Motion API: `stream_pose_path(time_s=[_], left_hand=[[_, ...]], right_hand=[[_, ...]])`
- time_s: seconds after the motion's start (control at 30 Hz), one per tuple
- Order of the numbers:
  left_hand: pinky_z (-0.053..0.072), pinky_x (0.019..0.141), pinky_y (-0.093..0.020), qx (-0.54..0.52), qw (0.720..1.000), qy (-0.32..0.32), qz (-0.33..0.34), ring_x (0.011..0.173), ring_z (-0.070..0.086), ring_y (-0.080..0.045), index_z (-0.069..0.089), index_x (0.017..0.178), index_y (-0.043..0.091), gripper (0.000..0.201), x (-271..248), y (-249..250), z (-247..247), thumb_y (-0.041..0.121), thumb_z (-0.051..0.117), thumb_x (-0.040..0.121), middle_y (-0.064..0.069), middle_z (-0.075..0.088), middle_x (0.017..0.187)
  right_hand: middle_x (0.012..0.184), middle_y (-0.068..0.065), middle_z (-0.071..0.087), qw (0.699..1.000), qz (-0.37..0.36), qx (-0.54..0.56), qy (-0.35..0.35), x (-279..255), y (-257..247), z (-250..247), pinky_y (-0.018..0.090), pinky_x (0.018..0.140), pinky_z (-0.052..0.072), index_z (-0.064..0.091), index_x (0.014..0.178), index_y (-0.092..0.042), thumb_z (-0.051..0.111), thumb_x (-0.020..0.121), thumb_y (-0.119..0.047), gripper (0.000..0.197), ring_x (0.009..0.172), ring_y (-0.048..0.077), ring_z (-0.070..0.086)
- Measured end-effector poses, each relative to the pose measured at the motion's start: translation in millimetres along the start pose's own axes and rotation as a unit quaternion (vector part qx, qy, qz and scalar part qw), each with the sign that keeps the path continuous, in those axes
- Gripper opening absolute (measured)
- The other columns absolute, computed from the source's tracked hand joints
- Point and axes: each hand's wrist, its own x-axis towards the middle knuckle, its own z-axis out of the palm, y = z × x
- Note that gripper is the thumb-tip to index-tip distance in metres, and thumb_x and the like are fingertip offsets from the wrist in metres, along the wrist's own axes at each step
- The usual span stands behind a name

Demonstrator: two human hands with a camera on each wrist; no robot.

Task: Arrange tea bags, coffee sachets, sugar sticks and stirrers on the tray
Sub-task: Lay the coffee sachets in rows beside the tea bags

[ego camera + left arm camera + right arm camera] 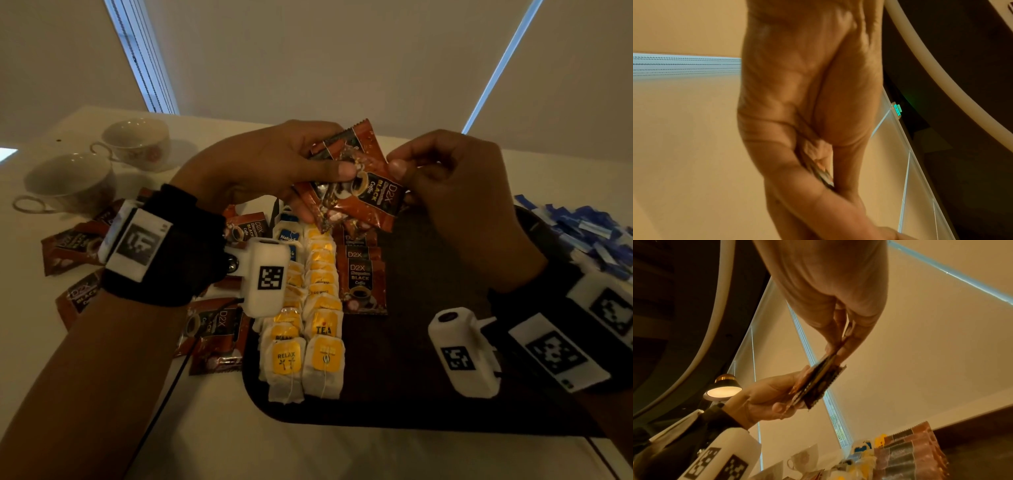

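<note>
1. A fan of brown coffee sachets (356,185) is held in the air above the far end of the tray (411,394). The front sachet's long axis runs from upper left to lower right in the head view, its "D2X BLACK Coffee" print turned sideways.
2. The left hand (274,164) holds the fan, its grip a thumb pressed on the fronts with the fingers curled behind.
3. The right hand (455,185) pinches the right edge of the front sachet between thumb and fingers; the right wrist view shows that same pinch (838,344).
4. On the tray, below the hands, a short column of sachets (361,274) lies overlapped, long axes pointing away from the person.
5. Just left of it run two columns of tea bags (308,325), most with yellow tags, a few blue-tagged at the far end.
6. More sachets (212,335) lie scattered on the desk (205,428) left of the tray.
7. A heap of blue sugar sticks (589,236) sits right of the tray.
8. Two cups (102,164) stand at the far left.
</note>
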Motion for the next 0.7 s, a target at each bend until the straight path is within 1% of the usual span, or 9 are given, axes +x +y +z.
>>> stream_pose_path(time_s=[0.13, 0.23, 0.33, 0.4, 0.47, 0.53, 0.6, 0.63, 0.7], left_hand=[[0.056, 0.052, -0.025, -0.002, 1.000, 0.012, 0.002, 0.077, 0.071, -0.018, 0.058, 0.117, 0.021, 0.028, 1, -2, -1, 0.024, 0.055, 0.090, 0.001, 0.070, 0.098], [0.056, 0.051, -0.026, 0.002, 1.000, 0.006, -0.001, 0.075, 0.072, -0.016, 0.060, 0.115, 0.023, 0.024, -1, -1, -1, 0.024, 0.052, 0.092, 0.006, 0.072, 0.093], [0.055, 0.050, -0.025, 0.008, 1.000, -0.006, 0.002, 0.074, 0.072, -0.018, 0.060, 0.117, 0.018, 0.031, -3, 3, 0, 0.026, 0.056, 0.087, 0.001, 0.072, 0.095], [0.055, 0.050, -0.025, 0.013, 1.000, -0.026, 0.002, 0.073, 0.072, -0.020, 0.061, 0.113, 0.018, 0.036, -3, 6, 1, 0.028, 0.061, 0.078, -0.002, 0.072, 0.095], [0.056, 0.050, -0.025, 0.028, 0.999, -0.043, 0.000, 0.072, 0.072, -0.021, 0.061, 0.106, 0.020, 0.033, -4, 7, 4, 0.025, 0.065, 0.074, 0.000, 0.073, 0.089], [0.056, 0.050, -0.025, 0.030, 0.999, -0.038, -0.001, 0.070, 0.072, -0.021, 0.061, 0.106, 0.018, 0.032, -3, 6, 6, 0.019, 0.067, 0.075, 0.000, 0.073, 0.086], [0.056, 0.050, -0.025, 0.024, 1.000, -0.005, 0.003, 0.072, 0.072, -0.022, 0.059, 0.112, 0.015, 0.032, 0, 4, 5, 0.012, 0.067, 0.080, -0.004, 0.072, 0.091], [0.055, 0.051, -0.024, 0.019, 1.000, 0.017, 0.005, 0.073, 0.072, -0.022, 0.058, 0.113, 0.014, 0.032, 1, 4, 4, 0.010, 0.066, 0.082, -0.005, 0.071, 0.095], [0.055, 0.051, -0.023, 0.001, 0.998, 0.060, 0.010, 0.074, 0.072, -0.020, 0.057, 0.116, 0.013, 0.032, 1, 3, 0, 0.010, 0.065, 0.084, -0.007, 0.068, 0.099]], right_hand=[[0.088, -0.009, 0.060, 0.999, -0.025, -0.021, -0.022, 4, -1, -9, 0.011, 0.063, 0.052, 0.063, 0.099, -0.013, 0.060, 0.088, -0.013, 0.012, 0.071, -0.002, 0.060], [0.086, -0.011, 0.060, 0.996, -0.052, -0.049, -0.049, 10, -3, -19, 0.006, 0.059, 0.048, 0.062, 0.095, -0.019, 0.062, 0.087, -0.011, 0.011, 0.070, -0.004, 0.060], [0.082, -0.015, 0.058, 0.989, -0.069, -0.092, -0.092, 14, -5, -24, 0.007, 0.064, 0.049, 0.061, 0.094, -0.021, 0.065, 0.084, -0.013, 0.013, 0.073, 0.000, 0.060], [0.081, -0.012, 0.061, 0.983, -0.085, -0.111, -0.116, 15, -7, -22, 0.007, 0.067, 0.049, 0.062, 0.093, -0.021, 0.067, 0.082, -0.013, 0.015, 0.073, 0.001, 0.060], [0.080, -0.008, 0.063, 0.983, -0.088, -0.105, -0.121, 15, -11, -18, 0.011, 0.069, 0.049, 0.062, 0.095, -0.020, 0.069, 0.080, -0.013, 0.018, 0.072, 0.004, 0.062], [0.080, -0.012, 0.063, 0.989, -0.078, -0.081, -0.096, 15, -14, -15, 0.012, 0.068, 0.051, 0.060, 0.099, -0.020, 0.071, 0.079, -0.018, 0.022, 0.073, 0.003, 0.063], [0.085, -0.012, 0.063, 0.994, -0.070, -0.055, -0.057, 13, -17, -15, 0.014, 0.067, 0.052, 0.058, 0.105, -0.019, 0.072, 0.078, -0.029, 0.032, 0.075, 0.002, 0.063], [0.088, -0.011, 0.063, 0.997, -0.048, -0.048, -0.047, 12, -17, -16, 0.015, 0.065, 0.053, 0.056, 0.109, -0.019, 0.072, 0.077, -0.037, 0.040, 0.075, 0.003, 0.063], [0.092, -0.010, 0.061, 0.995, 0.048, -0.044, -0.069, 7, -15, -16, 0.018, 0.061, 0.052, 0.051, 0.116, -0.019, 0.070, 0.068, -0.049, 0.060, 0.076, 0.003, 0.062]])
